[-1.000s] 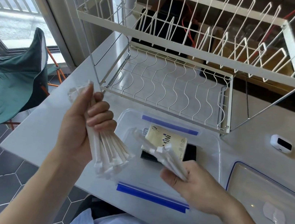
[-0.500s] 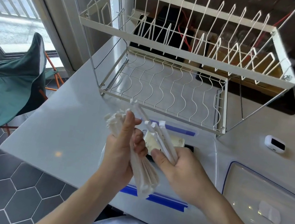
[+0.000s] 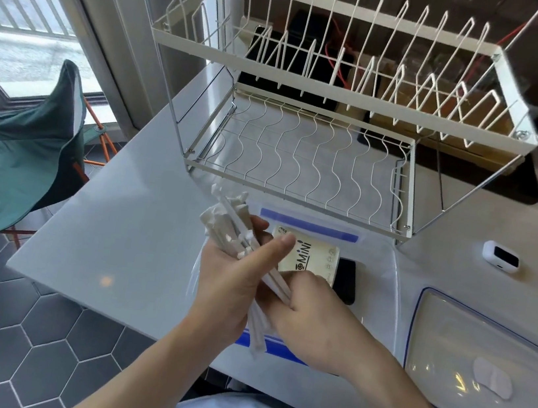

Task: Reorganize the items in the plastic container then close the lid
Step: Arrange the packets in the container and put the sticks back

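Setting: pale grey tabletop [image 3: 124, 239] by a window, with a green folding chair [image 3: 22, 152] on the hexagon-tiled floor at far left.
Left hand [image 3: 231, 288]: its grip is wrapped around a bundle of white paper-wrapped straws [image 3: 233, 230], thumb laid across them; the bundle is held slanted above the near-left part of the plastic container [image 3: 383, 289].
Straw ends: uneven at the top, fanned, with a few tails hanging below the palm; best squared up before they go down.
Right hand [image 3: 316, 324]: touching the lower run of the same bundle, fingers curled; whether its grip pinches straws or only steadies them I cannot tell.
Container contents: a cream "MiNi" packet [image 3: 314, 255] and, just beside it, a dark flat item [image 3: 346, 280], both towards the far side.
Advice: lay the gathered bundle flat along the free near-left side, parallel to the blue latch [image 3: 309, 226], so nothing rises above the rim.
Lid [image 3: 481, 354]: off, lying on the tabletop just right of the container.
Behind: a white wire dish rack [image 3: 301, 160].
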